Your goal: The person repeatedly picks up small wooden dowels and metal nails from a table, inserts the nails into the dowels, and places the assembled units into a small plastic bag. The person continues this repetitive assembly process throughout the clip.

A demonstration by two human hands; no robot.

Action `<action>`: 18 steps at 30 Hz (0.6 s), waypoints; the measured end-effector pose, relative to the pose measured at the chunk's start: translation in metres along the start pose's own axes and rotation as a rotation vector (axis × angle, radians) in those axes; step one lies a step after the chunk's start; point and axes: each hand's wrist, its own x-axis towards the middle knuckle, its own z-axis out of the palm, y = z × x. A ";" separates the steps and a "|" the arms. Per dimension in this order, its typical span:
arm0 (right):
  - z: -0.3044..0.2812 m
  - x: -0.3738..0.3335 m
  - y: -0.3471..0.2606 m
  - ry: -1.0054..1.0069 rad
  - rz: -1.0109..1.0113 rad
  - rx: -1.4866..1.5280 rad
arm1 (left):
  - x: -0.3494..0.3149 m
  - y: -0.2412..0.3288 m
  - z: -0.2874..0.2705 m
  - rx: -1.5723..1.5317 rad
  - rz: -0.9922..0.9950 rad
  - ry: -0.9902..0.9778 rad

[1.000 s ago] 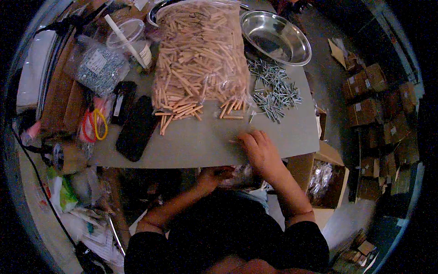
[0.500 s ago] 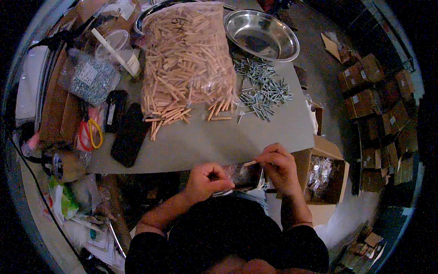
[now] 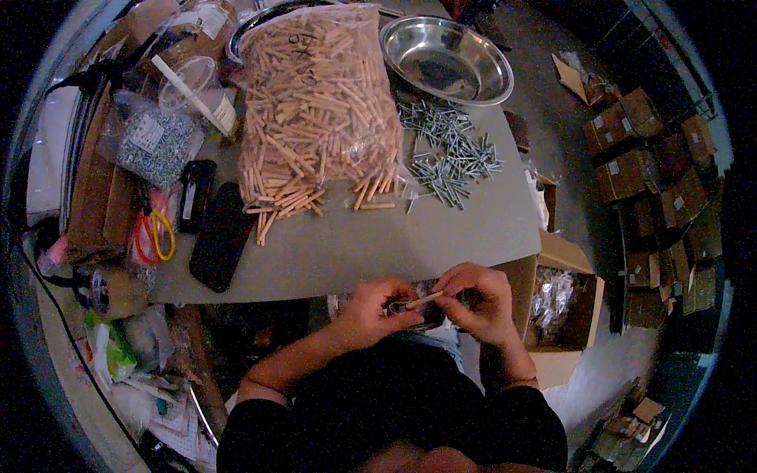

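Just off the table's near edge, my right hand [image 3: 479, 303] pinches a short wooden dowel [image 3: 426, 299] between thumb and fingertips. The dowel points left, its far end at the fingers of my left hand [image 3: 371, 314]. That hand is curled around what looks like a small clear plastic bag [image 3: 397, 307], mostly hidden by the fingers. Beyond my hands a large clear bag of wooden dowels [image 3: 319, 102] lies on the table, several spilling from its near end. To its right is a loose pile of metal screws [image 3: 453, 162].
A steel bowl [image 3: 493, 91] stands at the back right. On the left are a black pouch [image 3: 223, 236], scissors [image 3: 165, 236], a bag of small metal parts [image 3: 162, 146] and a tape roll [image 3: 114, 289]. An open carton [image 3: 587, 315] with clear packets sits right, below table level.
My right hand has brought the dowel left and slightly down to my left hand's fingers. The left hand has shifted right, its fingers now around the clear plastic. The view has shifted slightly.
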 end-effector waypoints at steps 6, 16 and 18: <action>0.018 0.016 -0.011 -0.286 -0.205 -0.342 | 0.003 -0.020 0.014 0.024 0.244 0.051; -0.024 0.068 0.062 0.506 0.167 -0.829 | -0.002 -0.024 0.021 -0.122 0.161 -0.277; -0.022 0.071 0.067 0.485 0.086 -0.911 | 0.001 -0.037 0.028 -0.157 0.178 -0.290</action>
